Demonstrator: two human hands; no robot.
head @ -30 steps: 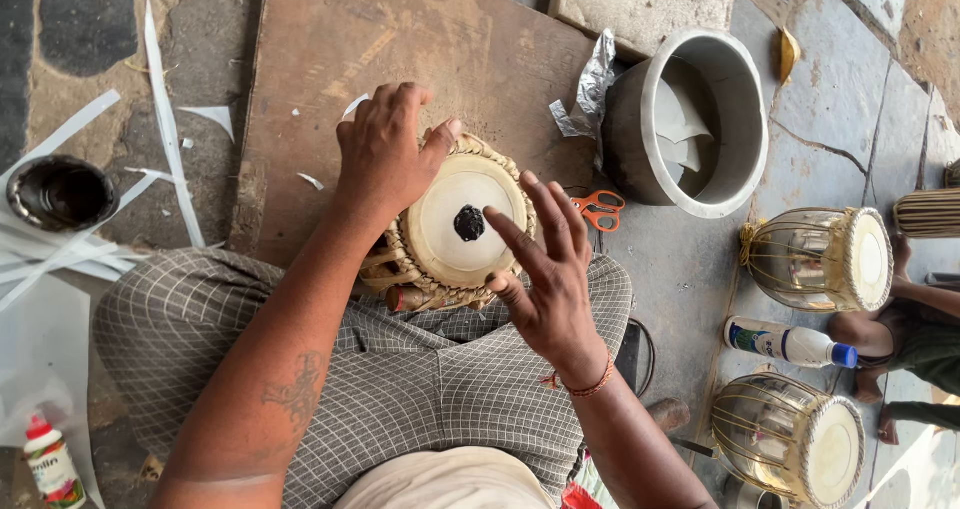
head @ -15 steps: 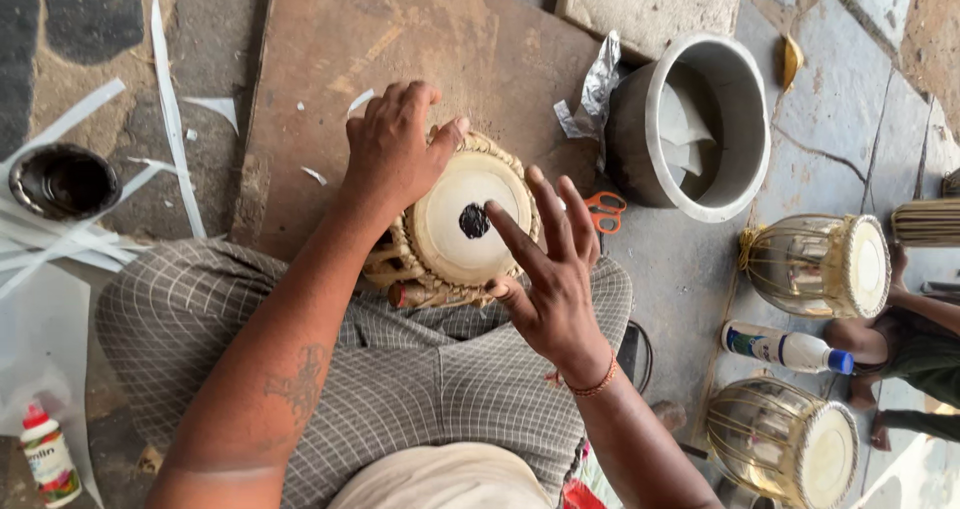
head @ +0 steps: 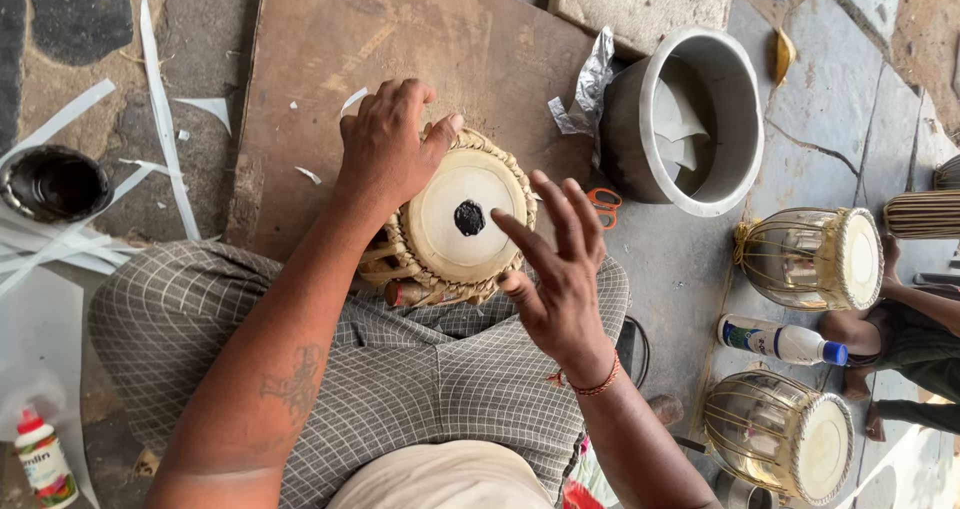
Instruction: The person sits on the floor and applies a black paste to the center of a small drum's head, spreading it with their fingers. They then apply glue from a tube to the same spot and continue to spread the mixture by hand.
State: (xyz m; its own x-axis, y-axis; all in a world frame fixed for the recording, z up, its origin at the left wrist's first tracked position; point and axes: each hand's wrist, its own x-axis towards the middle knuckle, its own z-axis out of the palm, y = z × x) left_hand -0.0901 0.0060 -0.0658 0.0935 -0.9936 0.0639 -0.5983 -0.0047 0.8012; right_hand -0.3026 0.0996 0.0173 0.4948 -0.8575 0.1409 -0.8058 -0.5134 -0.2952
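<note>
A small hand drum (head: 455,227) with a pale skin, a black spot in the middle and a braided rim rests on my lap against the checked cloth (head: 400,369). My left hand (head: 388,147) grips the drum's far left rim, thumb on the skin's edge. My right hand (head: 558,261) hovers over the drum's right side with fingers spread, forefinger pointing at the black spot. Orange-handled scissors (head: 604,205) lie just beyond its fingertips.
A wooden board (head: 330,59) lies ahead, with a metal pot (head: 740,159) holding white scraps to its right. Two metal drums (head: 815,257) (head: 780,434) and a white bottle (head: 780,341) lie at right near another person's arm (head: 925,299). A dark bowl (head: 55,182), white strips and a glue bottle (head: 42,459) sit at left.
My right hand has lifted slightly off the drum's right edge and its fingers have spread. My left hand keeps its hold on the rim.
</note>
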